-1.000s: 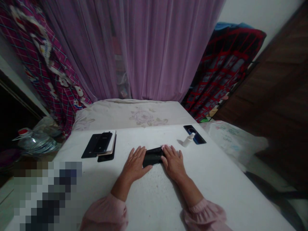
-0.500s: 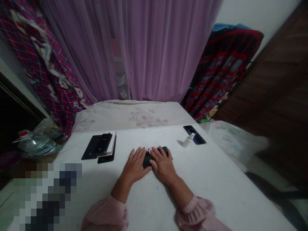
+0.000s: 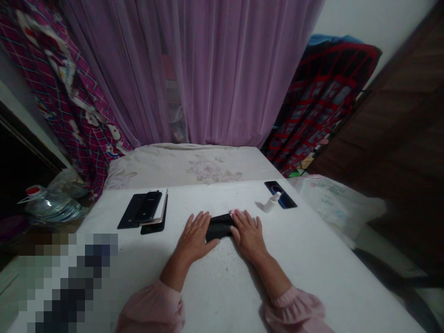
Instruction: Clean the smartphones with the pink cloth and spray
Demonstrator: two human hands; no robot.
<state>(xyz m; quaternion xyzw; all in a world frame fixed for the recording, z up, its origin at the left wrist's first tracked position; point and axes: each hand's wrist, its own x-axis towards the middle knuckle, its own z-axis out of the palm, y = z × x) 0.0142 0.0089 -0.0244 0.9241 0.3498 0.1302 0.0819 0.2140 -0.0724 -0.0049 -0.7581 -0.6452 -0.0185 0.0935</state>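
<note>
A dark, glossy phone (image 3: 220,226) lies flat on the white table between my hands. My left hand (image 3: 194,237) rests at its left end, fingers stretched out and thumb along the near edge. Over the right end, my right hand (image 3: 250,235) presses a small pink cloth (image 3: 234,212) down under its fingers, the thumb above the screen. Most of the cloth is hidden by that hand. To the right stands a small white spray bottle (image 3: 271,202). Behind it lies a dark blue phone or case (image 3: 281,195) with a round mark.
Several phones (image 3: 149,208) lie partly stacked on the table's left side. A white cloth cover (image 3: 215,296) spreads over the table, with a floral cloth (image 3: 204,166) behind. Purple curtains (image 3: 222,74) hang at the back. A large water bottle (image 3: 52,203) stands beyond the left edge.
My right hand has slid rightward along the phone, taking the pink cloth with it, and more of the dark screen shows. My left hand has stayed in place.
</note>
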